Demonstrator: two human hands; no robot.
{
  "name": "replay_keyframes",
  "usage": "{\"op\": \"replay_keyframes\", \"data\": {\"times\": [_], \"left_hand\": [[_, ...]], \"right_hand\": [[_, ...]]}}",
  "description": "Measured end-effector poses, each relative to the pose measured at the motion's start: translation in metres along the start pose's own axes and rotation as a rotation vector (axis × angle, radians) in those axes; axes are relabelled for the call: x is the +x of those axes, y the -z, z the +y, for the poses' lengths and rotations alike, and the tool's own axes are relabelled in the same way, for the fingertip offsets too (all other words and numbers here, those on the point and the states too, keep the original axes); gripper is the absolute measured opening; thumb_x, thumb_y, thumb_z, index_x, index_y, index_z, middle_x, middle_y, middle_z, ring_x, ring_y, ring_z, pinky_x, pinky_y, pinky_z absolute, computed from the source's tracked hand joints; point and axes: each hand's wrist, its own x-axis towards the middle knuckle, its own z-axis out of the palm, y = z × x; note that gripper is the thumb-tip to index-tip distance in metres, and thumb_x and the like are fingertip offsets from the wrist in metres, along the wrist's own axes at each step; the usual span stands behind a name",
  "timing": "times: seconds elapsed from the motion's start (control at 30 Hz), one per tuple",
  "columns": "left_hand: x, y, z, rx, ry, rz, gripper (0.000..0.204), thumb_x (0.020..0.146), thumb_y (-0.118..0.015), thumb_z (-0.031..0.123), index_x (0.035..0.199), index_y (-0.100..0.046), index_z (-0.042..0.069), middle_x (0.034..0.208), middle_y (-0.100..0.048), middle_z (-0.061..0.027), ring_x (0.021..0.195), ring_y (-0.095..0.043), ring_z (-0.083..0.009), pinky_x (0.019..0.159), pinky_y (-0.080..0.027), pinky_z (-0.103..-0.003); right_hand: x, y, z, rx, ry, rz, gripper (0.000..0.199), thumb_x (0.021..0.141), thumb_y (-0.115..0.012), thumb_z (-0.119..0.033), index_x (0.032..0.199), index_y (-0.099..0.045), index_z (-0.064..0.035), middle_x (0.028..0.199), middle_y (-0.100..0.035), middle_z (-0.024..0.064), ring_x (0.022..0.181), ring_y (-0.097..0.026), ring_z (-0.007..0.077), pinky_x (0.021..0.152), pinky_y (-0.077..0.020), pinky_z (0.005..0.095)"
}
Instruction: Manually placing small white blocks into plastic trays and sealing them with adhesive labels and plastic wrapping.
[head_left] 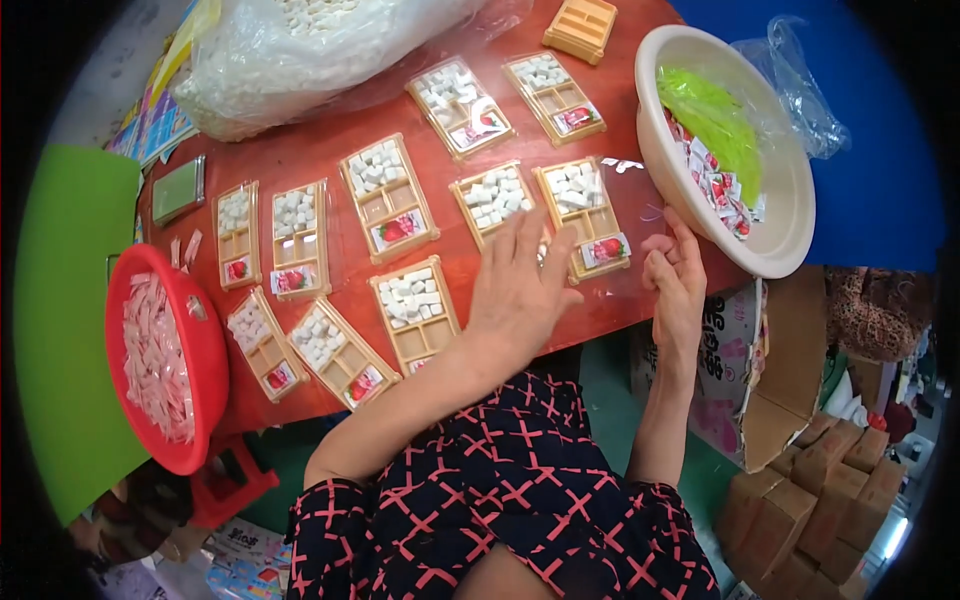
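My left hand (pixel 522 285) reaches over a tan compartment tray (pixel 492 197) of white cubes, fingers spread and flat; it covers the tray's lower part. Beside it on the right lies a similar tray (pixel 577 187) with a strawberry-printed packet (pixel 605 250) in its bottom compartment. Raised at the table's near right side, my right hand (pixel 677 285) has one finger pointing up, while thumb and another finger bend together; whatever is between them, if anything, is too small to make out. Another filled tray (pixel 410 300) sits left of my left wrist.
Several more filled trays (pixel 390 190) cover the red table (pixel 300 150). A beige basin (pixel 790 225) with printed packets stands right, a red basin (pixel 205 370) with pink-white sachets left. At the back lies a big plastic bag (pixel 290 75) of white pieces. Cartons (pixel 765 510) are stacked lower right.
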Motion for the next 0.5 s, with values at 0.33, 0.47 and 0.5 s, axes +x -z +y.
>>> {"op": "replay_keyframes", "data": {"times": [0.33, 0.47, 0.5], "left_hand": [[-0.012, -0.017, -0.033, 0.348, -0.02, -0.323, 0.064, 0.066, -0.069, 0.031, 0.12, -0.044, 0.008, 0.138, -0.03, -0.0094, 0.129, -0.023, -0.0289, 0.098, -0.023, -0.053], [-0.011, -0.017, -0.033, 0.25, 0.014, -0.292, 0.067, 0.068, -0.068, 0.031, 0.123, -0.04, 0.006, 0.138, -0.028, -0.0148, 0.13, -0.02, -0.0309, 0.099, -0.022, -0.054], [-0.008, -0.017, -0.031, 0.25, 0.019, -0.288, 0.067, 0.068, -0.068, 0.031, 0.123, -0.04, 0.006, 0.138, -0.028, -0.0148, 0.13, -0.02, -0.0309, 0.099, -0.022, -0.054]], "right_hand": [[0.028, -0.005, 0.026, 0.041, -0.02, -0.075, 0.046, 0.082, -0.047, 0.0, 0.127, -0.038, 0.002, 0.089, -0.05, 0.0028, 0.065, -0.041, 0.0037, 0.056, -0.0336, 0.0164], [0.032, -0.015, 0.032, -0.26, 0.081, -0.054, 0.043, 0.083, -0.048, -0.003, 0.126, -0.041, 0.0008, 0.092, -0.05, 0.0038, 0.077, -0.047, 0.0109, 0.07, -0.0416, 0.0218], [0.032, -0.017, 0.031, -0.419, 0.14, -0.025, 0.044, 0.082, -0.049, -0.003, 0.125, -0.042, 0.0015, 0.093, -0.05, 0.0059, 0.078, -0.048, 0.0123, 0.071, -0.042, 0.0234]]}}
